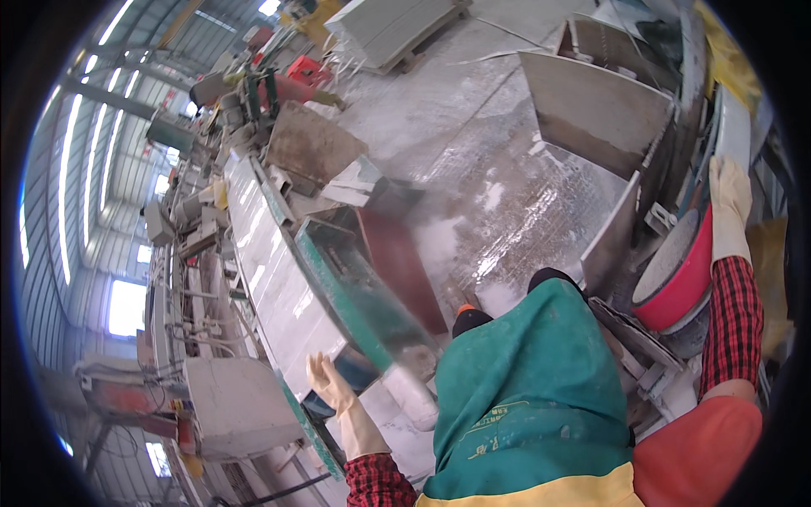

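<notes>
My left hand (332,387), in a cream glove, is raised beside the near end of a long white-topped machine bed (274,275) with a green edge. Its fingers are stretched, and nothing shows in them. On the far right my right hand (731,196), also gloved, reaches forward with its fingers extended over a pale upright bar (733,127). Whether the fingers touch the bar, I cannot tell. Just left of my right forearm stands a red round tub (686,283) with a grey, dusty top. My green apron (532,372) fills the lower middle.
Grey upright panels (596,106) form a bin at the upper right. A green-edged trough (338,270) and a reddish-brown board (401,266) stand left of my feet. The floor (507,203) is wet with white patches. Stacked slabs (389,34) lie farther off.
</notes>
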### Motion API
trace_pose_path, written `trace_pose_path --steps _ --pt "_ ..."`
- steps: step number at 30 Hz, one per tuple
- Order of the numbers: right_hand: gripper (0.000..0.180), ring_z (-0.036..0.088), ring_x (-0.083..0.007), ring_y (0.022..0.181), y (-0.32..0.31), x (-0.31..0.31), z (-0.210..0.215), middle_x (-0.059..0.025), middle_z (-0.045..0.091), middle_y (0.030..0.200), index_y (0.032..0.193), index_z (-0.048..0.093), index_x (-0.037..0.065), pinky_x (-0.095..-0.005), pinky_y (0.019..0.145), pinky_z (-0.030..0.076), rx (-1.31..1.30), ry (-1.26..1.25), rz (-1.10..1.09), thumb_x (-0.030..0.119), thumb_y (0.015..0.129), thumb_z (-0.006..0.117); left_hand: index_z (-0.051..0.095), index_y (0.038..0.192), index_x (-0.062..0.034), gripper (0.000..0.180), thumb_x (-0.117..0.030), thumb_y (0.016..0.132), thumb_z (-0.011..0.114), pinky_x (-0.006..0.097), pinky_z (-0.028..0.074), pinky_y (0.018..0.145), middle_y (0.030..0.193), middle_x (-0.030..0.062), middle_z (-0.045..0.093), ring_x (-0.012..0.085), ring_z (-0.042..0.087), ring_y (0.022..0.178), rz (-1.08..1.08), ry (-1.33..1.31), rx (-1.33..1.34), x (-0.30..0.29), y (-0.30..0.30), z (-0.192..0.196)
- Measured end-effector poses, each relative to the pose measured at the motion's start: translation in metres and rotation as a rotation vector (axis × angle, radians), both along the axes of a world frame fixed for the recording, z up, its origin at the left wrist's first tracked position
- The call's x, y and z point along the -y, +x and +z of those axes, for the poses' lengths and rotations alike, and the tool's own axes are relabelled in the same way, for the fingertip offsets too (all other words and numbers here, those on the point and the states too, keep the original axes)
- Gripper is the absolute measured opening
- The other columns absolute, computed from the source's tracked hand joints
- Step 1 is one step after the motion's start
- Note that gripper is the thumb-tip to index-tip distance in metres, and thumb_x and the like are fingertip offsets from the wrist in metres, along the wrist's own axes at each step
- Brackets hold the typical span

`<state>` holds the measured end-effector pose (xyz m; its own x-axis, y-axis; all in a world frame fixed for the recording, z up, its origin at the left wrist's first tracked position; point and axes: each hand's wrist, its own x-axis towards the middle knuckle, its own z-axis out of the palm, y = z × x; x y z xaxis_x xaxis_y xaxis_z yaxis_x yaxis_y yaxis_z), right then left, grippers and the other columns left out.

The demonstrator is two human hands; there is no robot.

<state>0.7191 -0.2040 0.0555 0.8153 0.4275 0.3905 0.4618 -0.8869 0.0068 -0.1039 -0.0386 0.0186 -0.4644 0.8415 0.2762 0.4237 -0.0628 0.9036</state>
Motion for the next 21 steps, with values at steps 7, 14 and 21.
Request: trace_pose_path --steps 7,14,21 --pt "0.051 0.052 -0.0272 0.124 0.002 0.002 -0.009 -0.0087 0.057 0.133 0.132 0.054 0.013 -0.0431 0.097 0.043 0.079 -0.021 0.005 0.048 0.095 0.047 0.044 0.138 0.0032 0.050 -0.006 0.091 0.057 0.045 0.037 0.108 0.135 0.0260 0.052 0.0421 0.046 0.128 -0.461 0.030 -0.945 -0.045 0.121 0.015" --pt "0.051 0.051 -0.0273 0.125 0.003 0.009 -0.011 -0.0097 0.055 0.134 0.133 0.054 0.013 -0.0435 0.099 0.042 0.054 -0.056 -0.014 0.047 0.096 0.046 0.044 0.137 0.0013 0.046 -0.011 0.094 0.053 0.046 0.035 0.108 0.135 0.0279 0.050 0.0433 0.045 0.126 -0.387 -0.042 -0.895 -0.054 0.116 -0.022" --pt "0.054 0.044 -0.0222 0.134 0.007 0.010 -0.027 -0.0042 0.050 0.143 0.141 0.048 0.017 -0.0418 0.105 0.039 0.049 -0.063 -0.062 0.050 0.097 0.043 0.044 0.138 0.0039 0.048 -0.014 0.094 0.054 0.046 0.035 0.109 0.137 0.0271 0.049 0.0423 0.044 0.128 -0.309 -0.069 -0.846 -0.054 0.110 -0.024"
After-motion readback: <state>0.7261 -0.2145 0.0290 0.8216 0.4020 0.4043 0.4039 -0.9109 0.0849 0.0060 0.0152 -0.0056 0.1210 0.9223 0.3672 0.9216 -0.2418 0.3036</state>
